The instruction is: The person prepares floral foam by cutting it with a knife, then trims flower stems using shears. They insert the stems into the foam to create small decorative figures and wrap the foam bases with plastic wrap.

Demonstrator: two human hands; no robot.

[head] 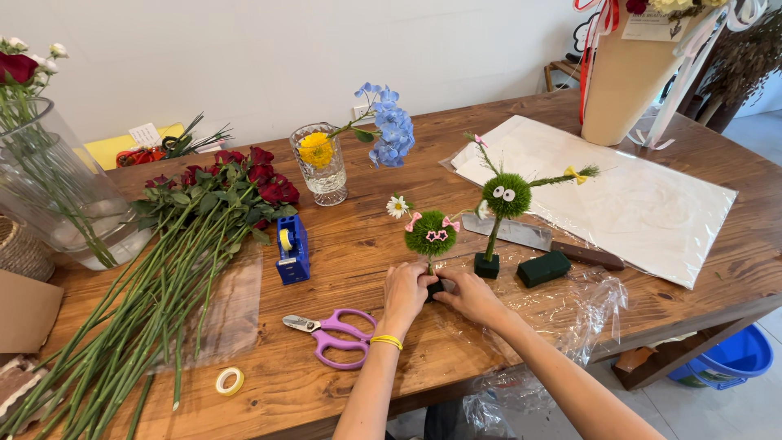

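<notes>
Green fuzzy pompom flower with pink bow and pink glasses [431, 233] stands upright in a small dark foam block [436, 287] on the wooden table [391, 244] — your left hand [405, 293] and right hand [470, 295] both pinch that block, purple scissors [336, 334] just beside.

Flower shop workroom: wooden worktable [505, 342], cut red roses [236, 175] at 10 o'clock, wrapping sheets [652, 212] at 2, wrapped bouquet [631, 69] at 1.
</notes>
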